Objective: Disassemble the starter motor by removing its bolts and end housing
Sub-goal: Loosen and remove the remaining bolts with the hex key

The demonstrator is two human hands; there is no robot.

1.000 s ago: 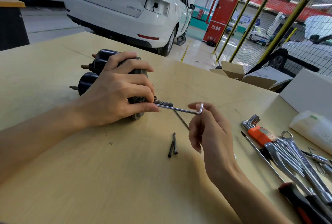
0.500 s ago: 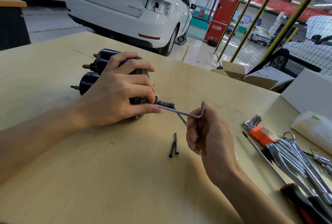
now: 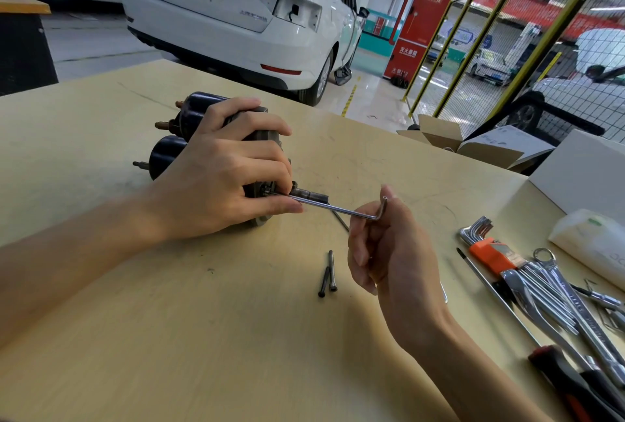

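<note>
Hex key [image 3: 341,209] short arm, more upright

Bright overhead lighting, soft shadows, sharp focus, wide-angle bending at edges.

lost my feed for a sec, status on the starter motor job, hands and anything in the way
Left hand grips starter motor. Right hand pinches hex key, tip in end-housing bolt. Two removed bolts lie loose below the key, not blocking.

The left hand [image 3: 216,178] lies over the motor [image 3: 189,117], fingers curled round it, thumb and forefinger pinched at the key's [image 3: 338,208] tip. The right hand [image 3: 389,252] (back toward the camera) grips the key's bent end, forearm angled in from lower right.
</note>
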